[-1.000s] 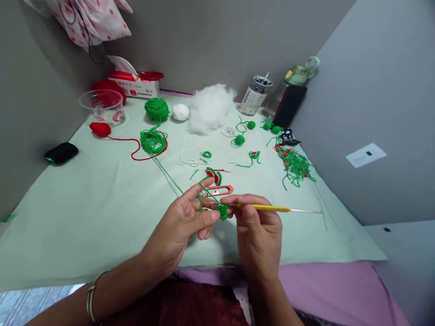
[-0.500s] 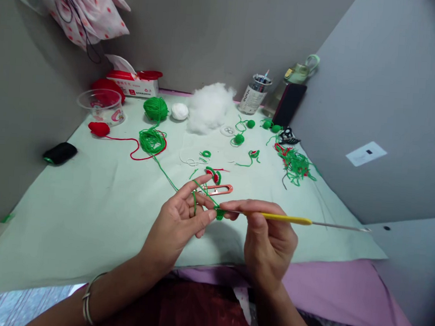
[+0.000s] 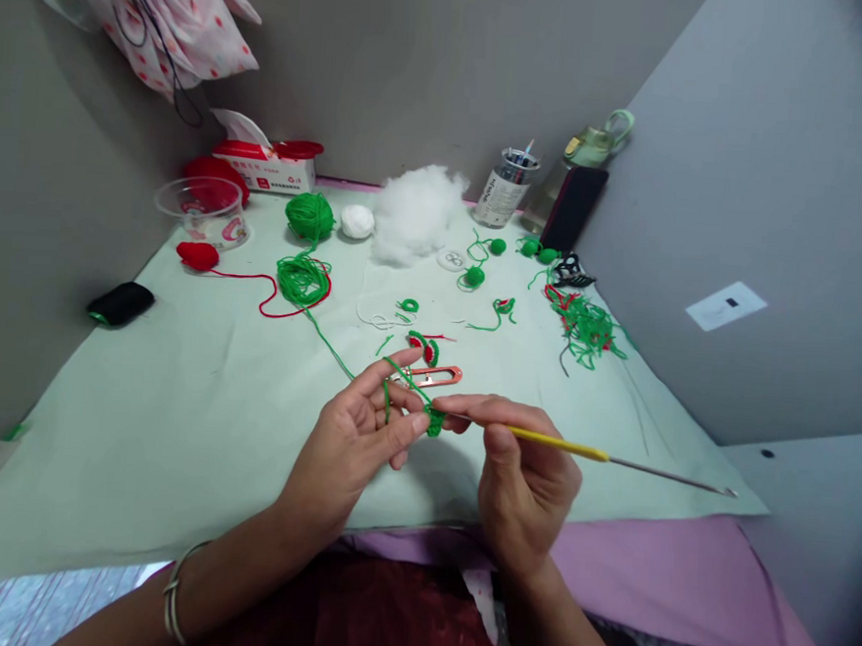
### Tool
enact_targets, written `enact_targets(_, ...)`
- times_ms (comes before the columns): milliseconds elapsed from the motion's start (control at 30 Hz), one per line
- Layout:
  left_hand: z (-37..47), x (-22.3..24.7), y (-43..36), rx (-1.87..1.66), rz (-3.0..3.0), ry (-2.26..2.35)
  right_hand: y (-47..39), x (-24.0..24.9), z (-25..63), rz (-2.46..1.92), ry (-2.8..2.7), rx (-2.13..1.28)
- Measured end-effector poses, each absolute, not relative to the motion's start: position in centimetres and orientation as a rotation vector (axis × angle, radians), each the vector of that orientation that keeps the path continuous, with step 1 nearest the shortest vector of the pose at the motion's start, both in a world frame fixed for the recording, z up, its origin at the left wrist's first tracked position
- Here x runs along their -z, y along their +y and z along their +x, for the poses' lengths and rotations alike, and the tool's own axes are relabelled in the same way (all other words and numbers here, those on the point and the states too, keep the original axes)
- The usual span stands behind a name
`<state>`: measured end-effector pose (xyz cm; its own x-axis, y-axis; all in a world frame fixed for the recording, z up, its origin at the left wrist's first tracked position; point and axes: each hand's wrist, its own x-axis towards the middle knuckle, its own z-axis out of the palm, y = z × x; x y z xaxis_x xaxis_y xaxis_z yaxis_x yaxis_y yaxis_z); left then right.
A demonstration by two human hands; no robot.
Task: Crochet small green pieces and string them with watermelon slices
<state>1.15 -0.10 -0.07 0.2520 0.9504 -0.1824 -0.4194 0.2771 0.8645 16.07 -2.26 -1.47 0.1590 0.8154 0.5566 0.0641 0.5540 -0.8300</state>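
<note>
Between thumb and fingertips, my left hand (image 3: 356, 434) pinches a small green crocheted piece (image 3: 434, 422), and green yarn runs around its raised index finger. My right hand (image 3: 527, 477) grips a yellow-handled crochet hook (image 3: 566, 445), its working tip at the green piece and hidden by the fingers. The hook's other metal end points right and slightly down. Just beyond my left fingertips lie orange-handled snips (image 3: 443, 375) and small red and green crocheted pieces (image 3: 430, 351). The working yarn leads back to a loose green coil (image 3: 302, 281) and a green ball (image 3: 309, 217).
White stuffing (image 3: 418, 214) and a white ball (image 3: 356, 221) lie at the back. A pencil jar (image 3: 504, 190), bottle (image 3: 595, 146) and phone (image 3: 576, 207) stand back right. Yarn scraps (image 3: 589, 326) lie right; a plastic tub (image 3: 209, 219) and black spool (image 3: 120, 304) are left.
My right hand has shifted slightly left, and the hook has tilted so that its far right end sits lower. The left hand has barely moved.
</note>
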Motion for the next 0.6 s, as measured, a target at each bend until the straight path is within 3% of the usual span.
enact_targets(133,1.5,0.0,-0.3,-1.093,0.733,0.826,-2.2,2.1,16.2,-0.862,-1.412,-0.555)
enact_targets(267,1.8,0.1,-0.6,-1.032,0.659,0.761,-2.5,3.2,16.6,-1.005,-1.675,-0.054)
enact_targets(333,1.7,0.1,-0.5,-0.956,0.588,0.694,-2.5,3.4,16.7,-1.001,-1.705,0.033)
enact_targets(600,1.7,-0.1,-0.3,-0.978,0.579,0.700,-1.9,2.1,16.2,-0.918,-1.411,-0.497)
